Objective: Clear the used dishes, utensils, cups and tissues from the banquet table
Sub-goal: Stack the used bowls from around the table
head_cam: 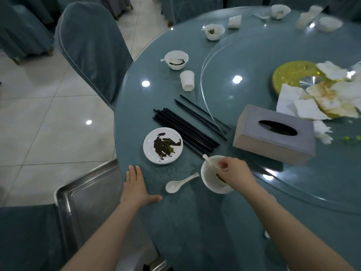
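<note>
The right hand (233, 173) pinched a spoon (210, 162) in the brittle, slippery bowl (210, 181); the left hand (136, 187) lay flat on the worktop (175, 222).

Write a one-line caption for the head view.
Right hand holds spoon in bowl; left hand rests flat on table.

The right hand (232, 173) pinches a spoon (210, 162) in a bowl (210, 180) while the left hand (135, 187) lies flat on the tabletop (185, 222).

My left hand (136, 185) flat on table (185, 222) edge, plate (163, 146) above it. My right hand (232, 173) over bowl (212, 180), spoon (180, 182) left, chopsticks (185, 130) above, tissue box (273, 133) right.
</note>
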`<state>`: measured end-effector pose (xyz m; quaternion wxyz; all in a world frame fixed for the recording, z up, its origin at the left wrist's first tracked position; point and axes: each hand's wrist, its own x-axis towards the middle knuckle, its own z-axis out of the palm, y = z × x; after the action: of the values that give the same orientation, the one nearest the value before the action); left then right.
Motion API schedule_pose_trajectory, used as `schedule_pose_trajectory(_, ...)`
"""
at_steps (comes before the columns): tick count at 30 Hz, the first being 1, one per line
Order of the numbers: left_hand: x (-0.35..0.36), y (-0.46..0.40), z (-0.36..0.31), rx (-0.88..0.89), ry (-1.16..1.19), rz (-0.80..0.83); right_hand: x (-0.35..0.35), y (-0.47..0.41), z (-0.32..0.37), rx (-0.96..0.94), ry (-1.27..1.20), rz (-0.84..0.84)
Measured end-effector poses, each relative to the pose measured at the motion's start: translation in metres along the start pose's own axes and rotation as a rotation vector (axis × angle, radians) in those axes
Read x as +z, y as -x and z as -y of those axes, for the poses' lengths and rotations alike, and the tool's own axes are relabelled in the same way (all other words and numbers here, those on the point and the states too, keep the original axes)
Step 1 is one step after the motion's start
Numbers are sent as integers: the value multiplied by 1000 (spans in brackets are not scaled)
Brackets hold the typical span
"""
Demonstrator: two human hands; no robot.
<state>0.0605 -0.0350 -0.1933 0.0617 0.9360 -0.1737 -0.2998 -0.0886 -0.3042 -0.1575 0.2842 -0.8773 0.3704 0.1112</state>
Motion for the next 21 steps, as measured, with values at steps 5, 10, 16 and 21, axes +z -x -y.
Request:
schedule_pose_trajectory(5, -1, 4, 8, 57, -4, 5, 14, 4, 11, -80, 77, 5)
schedule_pose_trajectory(10, -8, 5, 18, 96, -28, 20, 7, 13, 24, -114, -117, -188)
schedule_pose_trajectory(16, -7, 7, 16, 81, -26, 3, 33, 39, 67, -3, -667, -36)
schedule_pose_trajectory(21, -8, 6, 22, 112, -12, 20, 64, 39, 82, 98, -674, 13)
